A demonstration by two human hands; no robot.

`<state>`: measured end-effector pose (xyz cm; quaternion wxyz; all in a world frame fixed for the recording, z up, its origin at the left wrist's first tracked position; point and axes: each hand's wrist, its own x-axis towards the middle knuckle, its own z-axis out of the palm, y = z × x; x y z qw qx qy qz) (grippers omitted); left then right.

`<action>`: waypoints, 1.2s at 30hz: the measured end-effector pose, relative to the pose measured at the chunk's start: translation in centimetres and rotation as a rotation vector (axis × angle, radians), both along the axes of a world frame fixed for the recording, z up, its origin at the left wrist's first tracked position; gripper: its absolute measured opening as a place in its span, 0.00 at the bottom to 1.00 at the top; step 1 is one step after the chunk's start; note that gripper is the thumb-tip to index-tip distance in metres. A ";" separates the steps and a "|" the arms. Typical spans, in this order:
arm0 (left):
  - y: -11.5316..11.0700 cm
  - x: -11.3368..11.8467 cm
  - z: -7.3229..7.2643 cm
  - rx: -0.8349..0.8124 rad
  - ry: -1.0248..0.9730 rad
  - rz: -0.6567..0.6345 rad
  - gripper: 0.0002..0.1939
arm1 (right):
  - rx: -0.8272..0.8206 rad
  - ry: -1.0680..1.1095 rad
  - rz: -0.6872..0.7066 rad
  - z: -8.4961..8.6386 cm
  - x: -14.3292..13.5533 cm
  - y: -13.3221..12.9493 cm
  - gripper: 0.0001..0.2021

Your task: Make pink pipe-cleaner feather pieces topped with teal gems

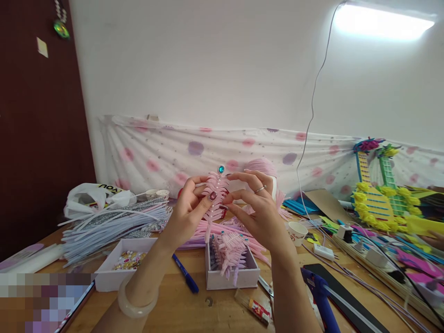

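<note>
Upright before me is a pale pink feather (210, 215) made of fuzzy pipe cleaner, with a row of small pearls down its middle and a round blue gem (221, 169) at its tip. My left hand (185, 208) pinches its left side, thumb across the front. On the other edge, fingers of my right hand (255, 208) are bent around the side strands, thumb and fingertips close together. Directly below, a white box (232, 281) holds several similar pink feathers (229, 249), some with blue gems.
A white tray (114, 280) of loose gems stands left, near a blue marker (185, 274). Pipe-cleaner bundles (114, 231) lie behind. Rightward are a paper cup (297, 232), a glue gun (319, 296), a power strip (378, 273) and yellow-flowered guitar-shaped crafts (374, 199). Scissors (266, 286) lie beside the box.
</note>
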<state>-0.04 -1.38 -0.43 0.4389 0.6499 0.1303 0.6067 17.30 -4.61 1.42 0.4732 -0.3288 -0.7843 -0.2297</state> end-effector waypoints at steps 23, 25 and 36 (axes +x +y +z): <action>-0.7 0.4 -0.3 0.013 -0.020 -0.025 0.08 | 0.162 0.085 0.076 0.0 0.1 0.5 0.05; -0.8 0.4 -0.3 0.022 -0.017 -0.004 0.08 | 0.155 0.095 0.086 0.0 0.2 0.4 0.06; -0.4 -0.1 -0.2 -0.077 -0.008 -0.115 0.16 | -0.008 -0.032 0.145 0.3 0.2 -0.4 0.09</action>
